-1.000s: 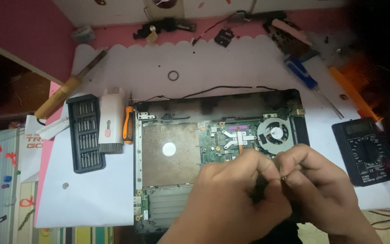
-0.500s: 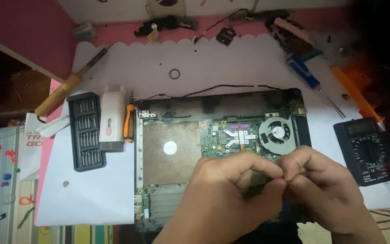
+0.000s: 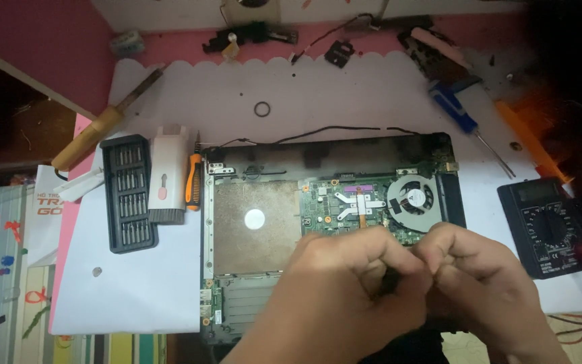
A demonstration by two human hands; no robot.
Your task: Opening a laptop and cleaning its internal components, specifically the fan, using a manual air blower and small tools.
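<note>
both hands have bunched closer over the opened laptop (image 3: 264,222) than a moment ago. the left hand (image 3: 345,290) and right hand (image 3: 479,283) are curled tight, pinching a small dark part (image 3: 391,282) between them. it sits just below the fan (image 3: 412,201).

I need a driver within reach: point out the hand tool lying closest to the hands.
The blue-handled screwdriver, right of the opened laptop; the wooden-handled tool lies farther left.

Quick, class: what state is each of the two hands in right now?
Left hand: curled shut, pinching a small dark part that cannot be identified.
Right hand: curled shut, fingertips on the same part.
</note>
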